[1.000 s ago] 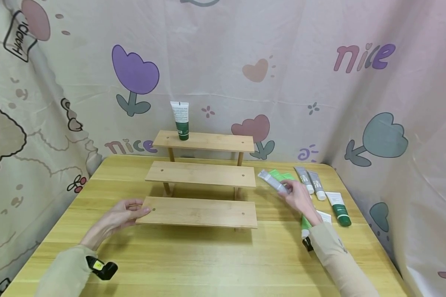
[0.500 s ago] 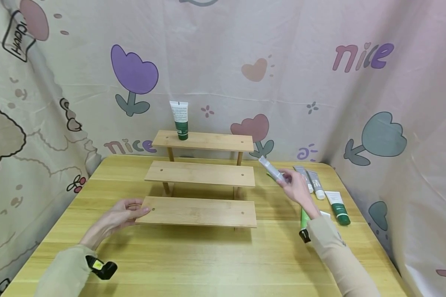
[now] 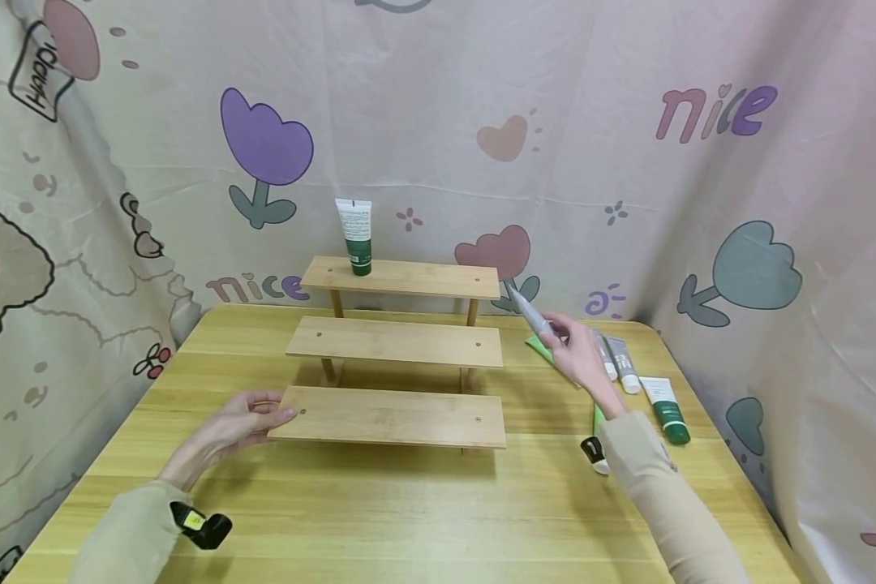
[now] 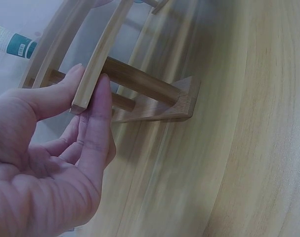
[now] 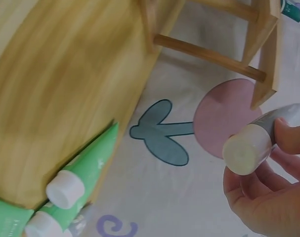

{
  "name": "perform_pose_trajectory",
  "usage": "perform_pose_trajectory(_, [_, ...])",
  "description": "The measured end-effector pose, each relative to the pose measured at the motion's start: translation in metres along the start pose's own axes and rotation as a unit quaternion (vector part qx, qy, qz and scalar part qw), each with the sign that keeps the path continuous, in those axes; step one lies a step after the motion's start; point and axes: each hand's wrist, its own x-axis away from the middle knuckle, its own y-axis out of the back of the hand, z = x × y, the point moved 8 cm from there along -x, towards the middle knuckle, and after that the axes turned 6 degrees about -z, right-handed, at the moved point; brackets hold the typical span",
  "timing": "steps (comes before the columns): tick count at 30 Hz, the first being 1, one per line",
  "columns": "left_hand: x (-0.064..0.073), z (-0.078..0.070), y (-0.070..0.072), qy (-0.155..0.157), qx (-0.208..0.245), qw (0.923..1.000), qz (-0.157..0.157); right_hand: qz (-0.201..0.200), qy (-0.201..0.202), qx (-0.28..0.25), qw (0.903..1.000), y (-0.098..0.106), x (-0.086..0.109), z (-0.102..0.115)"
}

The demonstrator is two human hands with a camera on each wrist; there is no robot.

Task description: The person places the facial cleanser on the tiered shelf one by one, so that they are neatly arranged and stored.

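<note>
One cream fabric curtain printed with large flowers (image 3: 409, 97) closes off the far side of a pale wood-grain table (image 3: 380, 519). On it, left of centre, stands a three-tier tan wooden rack (image 3: 394, 341), its flat boards stepping up toward the far side. It looks stiff and fairly light, so a board's end is a sensible place to steady it. The left hand (image 3: 229, 426) pinches the left end of the near board (image 3: 390, 418), thumb above and fingers beneath.

Well apart from it, the right hand (image 3: 578, 353) clasps a slim silver-grey tube (image 3: 531, 312) by its whitish cap end, above the table just right of the rack. Probably light, soft and slightly slick, this tube should sit surest when held at the firm cap or shoulder, not the flat, bendy end.

A white-and-dark-green plastic tube (image 3: 354, 235) stands on its cap at the left of the highest board (image 3: 423, 280). Another white-and-dark-green tube (image 3: 666, 411), two more grey tubes (image 3: 622, 365) and bright green tubes (image 5: 93, 160) lie on the right.

Curtain lettering (image 3: 715, 113) reads "nice", far right and far left; a barcode (image 4: 21, 50) marks the standing tube, its text too small to read.
</note>
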Motion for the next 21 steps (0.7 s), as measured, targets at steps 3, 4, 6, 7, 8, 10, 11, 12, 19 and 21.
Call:
perform_pose_trajectory(3, [0.0, 0.0, 0.0, -0.001, -0.001, 1.0, 0.0, -0.004, 0.009, -0.019, 0.9998, 0.0, -0.004, 0.007])
perform_pose_trajectory(4, [0.0, 0.0, 0.0, -0.001, -0.002, 1.0, -0.001, -0.004, 0.01, -0.023, 0.9997, 0.0, -0.005, 0.008])
perform_pose_trajectory(6, [0.0, 0.0, 0.0, -0.005, -0.001, 1.0, 0.002, -0.007, 0.014, -0.033, 0.9993, -0.001, -0.007, 0.012])
perform_pose_trajectory(7, [0.0, 0.0, 0.0, -0.005, -0.002, 1.0, 0.002, -0.007, 0.013, -0.036, 0.9992, -0.001, -0.008, 0.014])
perform_pose_trajectory(8, [0.0, -0.001, 0.0, -0.004, -0.002, 1.0, 0.002, -0.006, 0.012, -0.039, 0.9991, -0.001, -0.009, 0.015])
perform_pose_trajectory(10, [0.001, -0.001, 0.0, -0.003, -0.006, 1.0, 0.002, -0.002, 0.013, -0.049, 0.9987, -0.002, -0.011, 0.02])
perform_pose_trajectory(11, [0.001, -0.001, 0.0, -0.002, -0.008, 1.0, 0.002, 0.0, 0.014, -0.056, 0.9983, -0.002, -0.012, 0.023])
perform_pose_trajectory(12, [0.001, -0.001, 0.0, 0.0, -0.01, 0.9999, 0.001, 0.005, 0.014, -0.063, 0.9979, -0.002, -0.013, 0.025])
perform_pose_trajectory(19, [0.0, 0.0, 0.001, -0.003, -0.007, 1.0, 0.002, 0.026, 0.026, -0.093, 0.995, -0.005, -0.022, 0.042])
perform_pose_trajectory(21, [0.0, 0.0, 0.001, -0.004, -0.003, 1.0, 0.003, 0.033, 0.026, -0.1, 0.994, -0.007, -0.024, 0.046])
